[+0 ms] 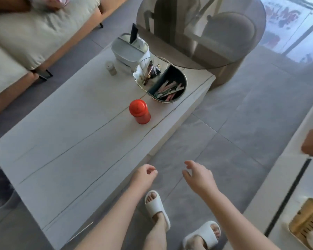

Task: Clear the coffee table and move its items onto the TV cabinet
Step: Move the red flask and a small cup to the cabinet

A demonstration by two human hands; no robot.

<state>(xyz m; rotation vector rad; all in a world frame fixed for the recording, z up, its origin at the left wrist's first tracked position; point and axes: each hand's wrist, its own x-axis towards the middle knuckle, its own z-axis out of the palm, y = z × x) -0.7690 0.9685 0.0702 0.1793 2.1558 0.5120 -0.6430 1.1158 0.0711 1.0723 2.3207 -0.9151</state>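
Both sets of fingers are loosely curled and hold nothing: the left hand (145, 175) hangs over the near edge of the table (65, 156), and the right hand (199, 177) is over the floor just beside it, thumb and fingers spread apart.

Four items stand on the table, all toward its 12 to 1 o'clock end, well apart from the hands. Nearest is the red bottle (139, 111), upright at 12 o'clock from the left hand. Judged rigid, smooth and possibly slippery; weight depends on contents, which cannot be seen. Recommended hold: a full wrap around the body below the domed cap.

Beyond it, at 1 o'clock, sits the wire basket (160, 79) with a dark divider, loose sachets on one side and wrappers on the other. Judged light but prone to spilling; carry level, two hands under the rim.

Further off, a small pale jar (112, 68) and a white lidded box (129, 49) with a dark object standing in it. Box likely stiff and bulky; grip both sides.

TV cabinet (271, 186) lies at 3 o'clock, already carrying a tray (304, 221).
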